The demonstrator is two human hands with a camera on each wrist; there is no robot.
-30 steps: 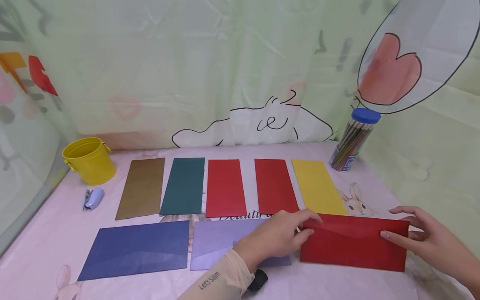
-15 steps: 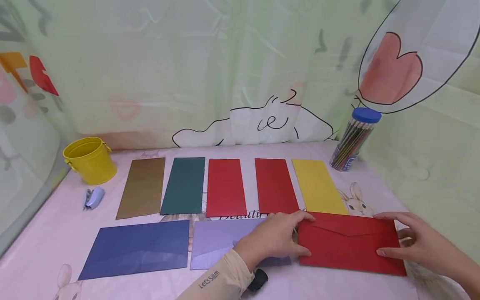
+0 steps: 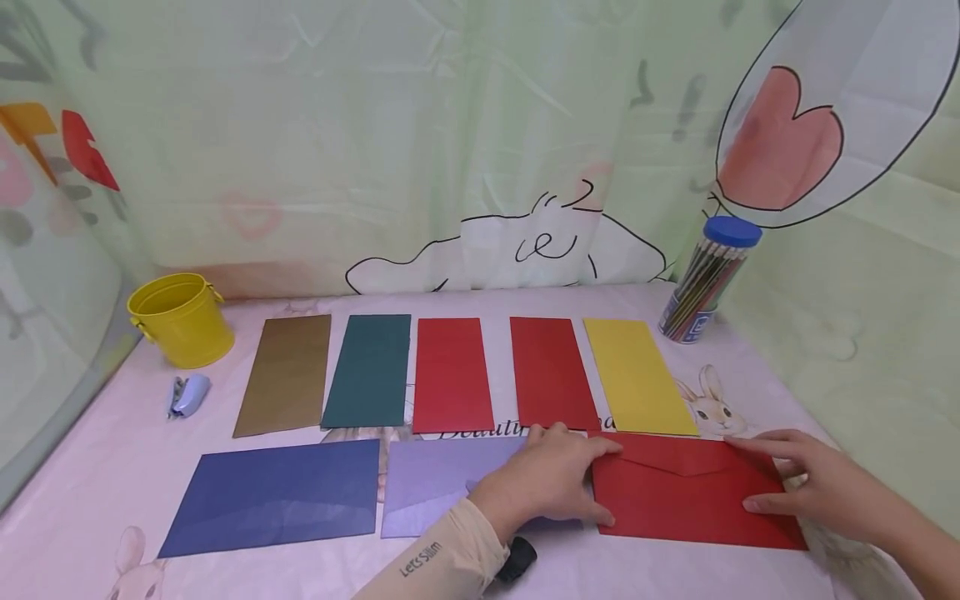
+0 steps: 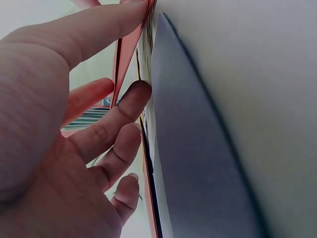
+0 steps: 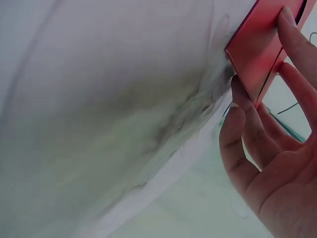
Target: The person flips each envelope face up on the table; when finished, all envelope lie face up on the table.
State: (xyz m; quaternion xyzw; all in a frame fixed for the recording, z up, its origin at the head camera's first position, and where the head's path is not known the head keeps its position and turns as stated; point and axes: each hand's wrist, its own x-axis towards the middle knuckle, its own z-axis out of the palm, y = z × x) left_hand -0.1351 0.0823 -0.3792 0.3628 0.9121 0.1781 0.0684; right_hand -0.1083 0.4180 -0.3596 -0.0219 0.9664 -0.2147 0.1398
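A red envelope (image 3: pixel 682 500) with a pointed flap lies at the right of the front row, its flap side up. At its left end, my left hand (image 3: pixel 547 471) holds it with thumb and index finger spread along the short edge. The other left fingers curve loosely in the left wrist view. My right hand (image 3: pixel 825 492) grips the right end, thumb (image 5: pixel 287 17) on the upper face and fingers around the far edge and corner. Beneath my left forearm, a lilac envelope (image 3: pixel 427 483) is partly covered. A blue envelope (image 3: pixel 273 500) lies left of it.
Behind stand out brown (image 3: pixel 285 375), dark green (image 3: pixel 367 371), red (image 3: pixel 453 375), another red (image 3: pixel 553 371) and yellow (image 3: pixel 639 375) envelopes in a row. A yellow bucket (image 3: pixel 187 329) and lilac stapler (image 3: pixel 187 396) sit left; a pencil jar (image 3: pixel 705 283) stands back right.
The red envelope has shifted slightly left and settled flatter, its flap now showing clearly. My right hand has moved left with it; my left thumb has slid down toward the near corner.
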